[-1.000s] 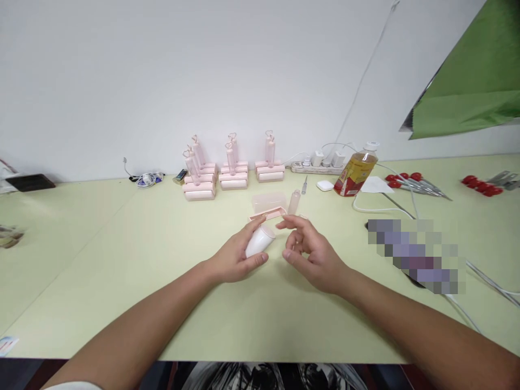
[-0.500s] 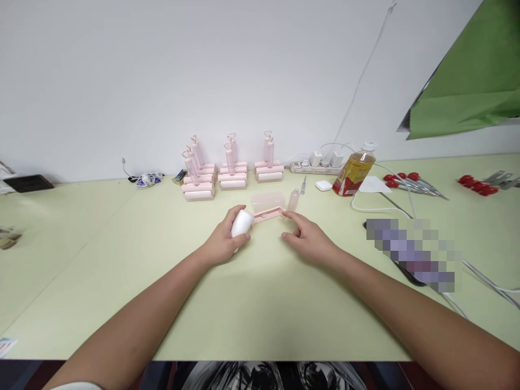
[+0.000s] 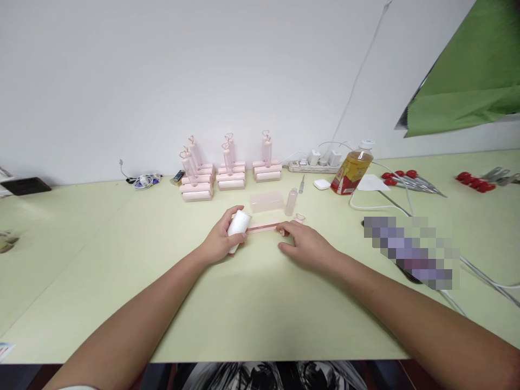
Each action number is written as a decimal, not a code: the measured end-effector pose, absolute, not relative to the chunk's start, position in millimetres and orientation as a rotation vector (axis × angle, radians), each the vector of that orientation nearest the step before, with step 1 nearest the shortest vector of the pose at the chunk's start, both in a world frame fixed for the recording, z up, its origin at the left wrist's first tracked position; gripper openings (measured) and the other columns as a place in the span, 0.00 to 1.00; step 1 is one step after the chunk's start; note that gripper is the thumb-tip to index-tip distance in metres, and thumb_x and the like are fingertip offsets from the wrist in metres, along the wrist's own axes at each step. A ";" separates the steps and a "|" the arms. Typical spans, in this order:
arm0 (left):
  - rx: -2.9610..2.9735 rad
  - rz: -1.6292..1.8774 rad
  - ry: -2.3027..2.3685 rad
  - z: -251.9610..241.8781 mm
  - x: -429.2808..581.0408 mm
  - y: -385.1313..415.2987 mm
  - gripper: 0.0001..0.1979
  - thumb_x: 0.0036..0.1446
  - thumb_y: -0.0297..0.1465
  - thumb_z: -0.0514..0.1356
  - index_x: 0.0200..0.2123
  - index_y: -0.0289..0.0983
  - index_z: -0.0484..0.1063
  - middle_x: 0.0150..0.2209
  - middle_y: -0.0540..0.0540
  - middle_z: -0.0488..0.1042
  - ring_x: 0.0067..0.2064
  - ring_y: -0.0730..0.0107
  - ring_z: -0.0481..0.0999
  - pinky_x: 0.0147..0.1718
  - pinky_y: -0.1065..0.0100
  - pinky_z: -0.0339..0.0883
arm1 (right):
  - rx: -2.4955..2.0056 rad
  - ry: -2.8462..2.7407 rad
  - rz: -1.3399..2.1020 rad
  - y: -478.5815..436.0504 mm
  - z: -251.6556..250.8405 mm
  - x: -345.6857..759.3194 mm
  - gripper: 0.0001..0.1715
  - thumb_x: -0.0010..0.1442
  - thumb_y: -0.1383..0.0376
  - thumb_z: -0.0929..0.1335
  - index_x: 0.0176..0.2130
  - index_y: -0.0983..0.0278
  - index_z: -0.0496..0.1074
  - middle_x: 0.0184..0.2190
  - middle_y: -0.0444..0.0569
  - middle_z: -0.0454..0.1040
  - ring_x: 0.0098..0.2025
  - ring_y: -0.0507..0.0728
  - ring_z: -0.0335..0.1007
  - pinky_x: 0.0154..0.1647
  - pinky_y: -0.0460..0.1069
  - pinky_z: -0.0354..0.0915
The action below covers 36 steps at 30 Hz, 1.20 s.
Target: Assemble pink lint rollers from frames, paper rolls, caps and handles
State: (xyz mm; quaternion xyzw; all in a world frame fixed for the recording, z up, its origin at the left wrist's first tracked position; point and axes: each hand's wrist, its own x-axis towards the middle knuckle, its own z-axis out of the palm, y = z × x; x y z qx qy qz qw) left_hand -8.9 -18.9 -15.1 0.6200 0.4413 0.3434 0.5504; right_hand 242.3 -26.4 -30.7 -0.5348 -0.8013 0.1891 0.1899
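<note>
My left hand is wrapped round a white roll, held tilted above the table. My right hand has its thumb apart from its fingers, and its fingertips touch the right end of a long pink tray. The tray's left end lies behind the white roll. Just past the right knuckles a pink heart-shaped piece shows in part. Behind the tray are a translucent pink cover and a small clear pink bottle. A thin pointed dropper-like tool lies beyond the bottle.
Several pink sets with upright heart-topped bottles stand along the wall. A power strip, a white square case and a drink bottle are at back right. Red-handled tools and a blurred-out phone with cables lie farther right.
The pink tray has come nearer to me, away from the cover, with my right fingers at its end. The white roll has tipped slightly in my left hand. The heart-shaped piece now shows past my right hand.
</note>
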 end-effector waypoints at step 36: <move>1.469 0.547 0.932 -16.4 -8.8 -17.9 0.18 0.49 0.30 0.61 0.44 0.37 0.64 0.31 0.50 0.69 0.27 0.69 0.75 0.19 0.74 0.63 | -1.321 -2.164 0.799 -17.7 -34.0 250.1 0.19 0.62 0.60 0.63 0.51 0.63 0.72 0.42 0.51 0.74 0.34 0.55 0.67 0.36 0.50 0.62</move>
